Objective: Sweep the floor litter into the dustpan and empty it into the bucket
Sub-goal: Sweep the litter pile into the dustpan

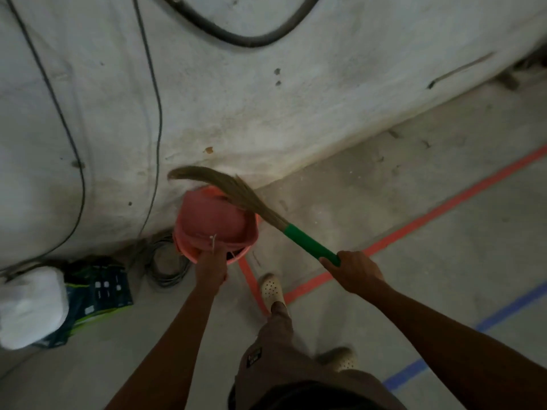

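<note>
A pink dustpan (211,220) is tipped over a salmon-coloured bucket (238,258) that stands at the foot of the wall; only the bucket's near rim shows beneath it. My left hand (210,269) grips the dustpan's handle at its near end. My right hand (355,272) holds the green handle (310,242) of a grass broom. The broom's brown bristles (225,187) lie across the dustpan's far edge and curve left against the wall. No litter can be made out inside the dustpan or bucket.
A stained white wall (266,99) with hanging black cables rises behind the bucket. A cable coil (168,263), a dark printed bag (99,288) and a white sack (29,303) lie at left. Red tape (444,208) and blue tape (503,309) cross the concrete floor. My clog-shod feet (272,288) stand close to the bucket.
</note>
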Tool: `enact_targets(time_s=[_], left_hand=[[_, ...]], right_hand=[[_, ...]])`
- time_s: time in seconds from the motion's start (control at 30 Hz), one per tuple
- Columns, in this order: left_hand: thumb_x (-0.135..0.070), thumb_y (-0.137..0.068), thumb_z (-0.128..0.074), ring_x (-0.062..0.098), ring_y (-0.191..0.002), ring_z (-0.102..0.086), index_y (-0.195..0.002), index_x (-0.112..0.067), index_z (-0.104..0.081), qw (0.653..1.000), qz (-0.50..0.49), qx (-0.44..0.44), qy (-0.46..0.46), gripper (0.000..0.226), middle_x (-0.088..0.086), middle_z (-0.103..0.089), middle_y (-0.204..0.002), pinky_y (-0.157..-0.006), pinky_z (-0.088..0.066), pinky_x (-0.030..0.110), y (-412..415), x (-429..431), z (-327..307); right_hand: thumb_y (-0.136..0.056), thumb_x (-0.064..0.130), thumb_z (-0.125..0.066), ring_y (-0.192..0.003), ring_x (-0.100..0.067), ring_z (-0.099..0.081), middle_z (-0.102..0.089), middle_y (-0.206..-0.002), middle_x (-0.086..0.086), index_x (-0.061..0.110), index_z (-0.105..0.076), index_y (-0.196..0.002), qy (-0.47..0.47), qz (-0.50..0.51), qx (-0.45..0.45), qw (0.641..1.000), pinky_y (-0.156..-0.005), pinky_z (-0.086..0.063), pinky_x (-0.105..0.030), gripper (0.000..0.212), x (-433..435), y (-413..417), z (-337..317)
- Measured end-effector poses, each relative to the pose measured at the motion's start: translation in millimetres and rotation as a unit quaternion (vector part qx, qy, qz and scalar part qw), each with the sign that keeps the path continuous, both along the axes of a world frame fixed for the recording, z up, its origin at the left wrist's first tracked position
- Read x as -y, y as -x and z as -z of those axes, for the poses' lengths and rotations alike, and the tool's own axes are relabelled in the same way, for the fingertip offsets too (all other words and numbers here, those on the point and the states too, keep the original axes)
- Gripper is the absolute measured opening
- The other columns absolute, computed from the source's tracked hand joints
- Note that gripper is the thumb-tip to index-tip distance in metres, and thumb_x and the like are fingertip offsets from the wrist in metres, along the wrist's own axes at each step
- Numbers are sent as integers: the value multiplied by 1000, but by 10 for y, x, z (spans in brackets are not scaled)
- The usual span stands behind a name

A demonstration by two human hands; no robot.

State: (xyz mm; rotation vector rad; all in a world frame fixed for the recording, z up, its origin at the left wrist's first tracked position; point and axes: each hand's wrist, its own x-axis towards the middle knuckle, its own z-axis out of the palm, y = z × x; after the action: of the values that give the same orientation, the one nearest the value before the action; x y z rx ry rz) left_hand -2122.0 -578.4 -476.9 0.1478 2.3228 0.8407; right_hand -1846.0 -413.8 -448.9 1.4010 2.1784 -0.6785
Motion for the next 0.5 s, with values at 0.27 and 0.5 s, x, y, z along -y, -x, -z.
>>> enact_targets(time_s=[0.27, 0.5], left_hand=[[-15, -98, -58, 22, -68, -48, -90, -7, -59, 990, 119, -31, -76, 12, 5, -56, -76, -66, -28, 28, -832, -778, -252], [-48, -85, -55, 27, -51, -55, -77, -16, -51, 967, 215, -12, -139, 34, 10, -58, -63, -51, -49, 45, -2014, -1611, -267]], right_hand=[[-80, 85, -22, -56, -11, -56, -57, -67, 5, 28, -54, -87, -34, 177, -64, 982, -48, -40, -27, 66, 279, -1226, -142], [-94, 68, -42, -52, -12, -53, -54, -61, 4, 25, -52, -80, -92, 310, -118, 939, -44, -33, -26, 46, 287, -2588, -332]])
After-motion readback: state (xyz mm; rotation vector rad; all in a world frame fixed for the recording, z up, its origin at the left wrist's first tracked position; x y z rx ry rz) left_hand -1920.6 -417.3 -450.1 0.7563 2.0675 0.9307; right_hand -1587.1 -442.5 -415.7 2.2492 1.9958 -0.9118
